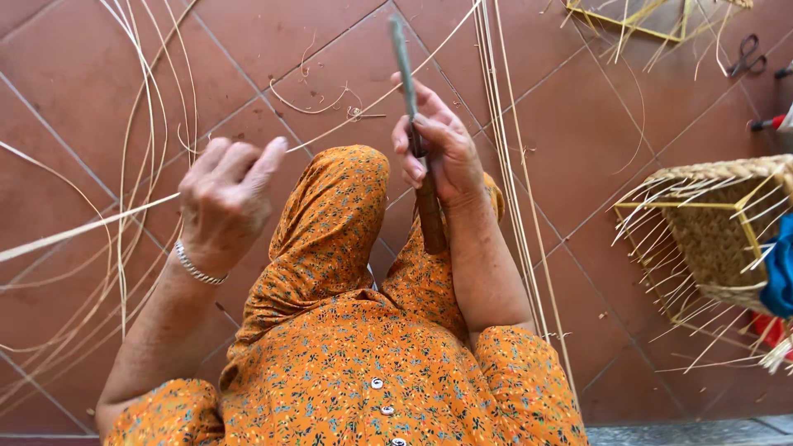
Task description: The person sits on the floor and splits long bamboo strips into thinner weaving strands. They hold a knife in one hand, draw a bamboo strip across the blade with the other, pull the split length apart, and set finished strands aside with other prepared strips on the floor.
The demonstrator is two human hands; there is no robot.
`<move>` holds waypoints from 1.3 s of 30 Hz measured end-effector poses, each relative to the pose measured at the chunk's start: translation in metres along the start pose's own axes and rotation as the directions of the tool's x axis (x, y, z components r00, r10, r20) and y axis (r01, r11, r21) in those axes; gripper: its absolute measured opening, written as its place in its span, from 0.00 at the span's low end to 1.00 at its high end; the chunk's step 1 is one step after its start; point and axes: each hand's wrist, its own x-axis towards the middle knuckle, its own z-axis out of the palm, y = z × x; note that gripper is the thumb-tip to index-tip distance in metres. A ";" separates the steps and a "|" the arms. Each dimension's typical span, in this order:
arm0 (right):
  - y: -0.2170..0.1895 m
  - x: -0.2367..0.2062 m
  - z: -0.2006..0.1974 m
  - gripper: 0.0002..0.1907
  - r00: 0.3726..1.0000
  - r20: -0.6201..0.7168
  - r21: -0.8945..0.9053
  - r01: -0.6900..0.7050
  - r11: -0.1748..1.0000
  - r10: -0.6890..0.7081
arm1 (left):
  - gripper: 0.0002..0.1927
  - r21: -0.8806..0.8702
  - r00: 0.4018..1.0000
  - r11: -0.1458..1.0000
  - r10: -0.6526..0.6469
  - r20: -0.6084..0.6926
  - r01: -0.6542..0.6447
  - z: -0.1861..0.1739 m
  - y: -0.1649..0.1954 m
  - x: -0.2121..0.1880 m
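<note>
Reddish-brown floor tiles spread under me, strewn with cane. At the centre of my view I hold one long pale cane strip: it comes in from nine o'clock, passes behind my left hand, and runs on up toward one o'clock, crossing in front of the blade. My left hand is curled over it, thumb against forefinger, though I cannot tell how tightly the fingertips pinch. My right hand is wrapped shut around a knife with a dark wooden handle and a narrow grey blade, blade pointing to twelve o'clock, edge meeting the strip.

Below, my knees in orange flowered cloth rise between both arms. A silver bracelet sits on my left wrist.

At nine o'clock lies a loose sheaf of thin cane strands; a straighter bundle runs down at two o'clock. At three o'clock stands a half-woven cane basket on a yellow frame, its stakes still bristling unwoven, so I judge much weaving is left. Dark scissors lie at one o'clock.
</note>
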 end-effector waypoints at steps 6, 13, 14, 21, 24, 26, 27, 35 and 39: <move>0.020 -0.003 -0.003 0.28 1.000 -0.002 -0.053 0.028 0.998 -0.028 | 0.13 0.038 0.996 0.999 -0.002 -0.093 0.005 -0.011 -0.015 -0.034; 0.030 0.001 0.002 0.22 0.995 -0.099 -0.089 0.017 0.996 -0.026 | 0.06 0.076 0.989 0.992 -0.091 -0.120 0.101 -0.013 -0.025 -0.071; 0.032 0.001 0.003 0.21 0.994 -0.109 -0.114 -0.001 0.993 -0.012 | 0.06 0.089 0.987 0.989 -0.103 -0.120 0.115 -0.014 -0.026 -0.071; 0.046 -0.003 0.022 0.19 0.997 -0.049 -0.262 -0.073 0.962 0.063 | 0.16 -0.297 0.876 0.842 -0.353 0.328 0.450 -0.010 0.002 -0.030; 0.057 -0.006 0.034 0.18 0.989 -0.017 -0.295 -0.144 0.945 0.146 | 0.08 -0.426 0.956 0.861 -0.209 0.204 0.279 0.007 0.016 -0.009; 0.065 -0.007 0.040 0.16 0.984 -0.008 -0.327 -0.173 0.929 0.180 | 0.07 -0.472 0.938 0.814 -0.250 0.241 0.339 0.017 0.019 0.001; 0.066 -0.007 0.041 0.15 0.981 -0.004 -0.343 -0.184 0.921 0.195 | 0.06 -0.494 0.928 0.789 -0.268 0.260 0.366 0.019 0.019 0.004; 0.060 -0.010 0.036 0.11 0.986 -0.027 -0.257 -0.163 0.953 0.162 | 0.06 -0.608 0.862 0.615 -0.302 0.406 0.502 0.011 0.016 -0.001; 0.054 -0.010 0.031 0.11 0.993 -0.044 -0.205 -0.116 0.972 0.109 | 0.06 -0.569 0.836 0.621 -0.309 0.454 0.539 0.000 0.012 -0.010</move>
